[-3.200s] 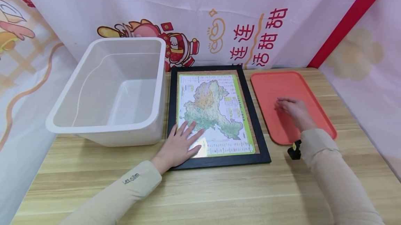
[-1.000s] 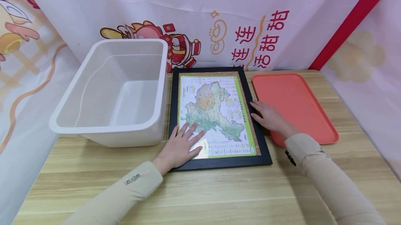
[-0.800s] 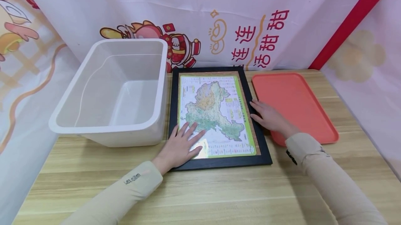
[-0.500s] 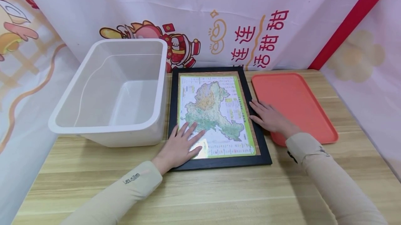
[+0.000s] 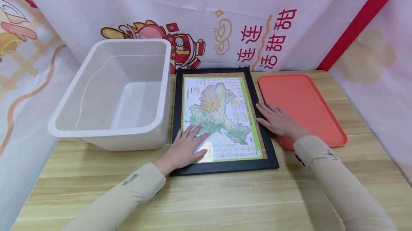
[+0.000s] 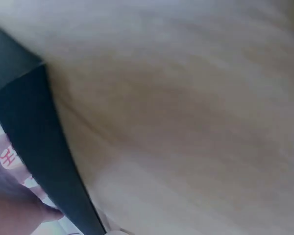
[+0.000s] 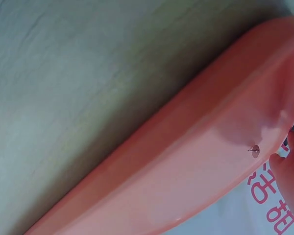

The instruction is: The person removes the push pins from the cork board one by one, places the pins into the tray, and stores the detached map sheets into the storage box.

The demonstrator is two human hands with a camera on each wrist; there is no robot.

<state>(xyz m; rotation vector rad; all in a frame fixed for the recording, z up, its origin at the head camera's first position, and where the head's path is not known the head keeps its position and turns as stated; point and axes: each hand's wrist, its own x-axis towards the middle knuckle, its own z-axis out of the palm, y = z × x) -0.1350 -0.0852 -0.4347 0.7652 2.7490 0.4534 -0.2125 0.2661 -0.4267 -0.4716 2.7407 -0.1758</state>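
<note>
A black picture frame (image 5: 225,166) with a map (image 5: 212,116) on a cork-brown backing lies flat on the wooden table. My left hand (image 5: 184,149), fingers spread, rests on its near-left corner, over the map's edge. In the left wrist view the frame's corner (image 6: 41,132) shows beside part of that hand (image 6: 14,210). On the frame's right border are the fingertips of my right hand (image 5: 276,119), its fingers straight and its palm side over the red tray (image 5: 305,106). The right wrist view shows a tiny round item with a thin dark line (image 7: 255,151) on the tray.
A deep white plastic tub (image 5: 109,131) stands left of the frame, close to its border. The red tray lies just right of the frame. A white printed cloth (image 5: 193,2) hangs behind the table (image 5: 225,202) and along its sides.
Earlier my right hand was over the red tray; it has since moved left onto the frame's right border and stayed there. My left hand keeps its place, its sleeve slightly shifted.
</note>
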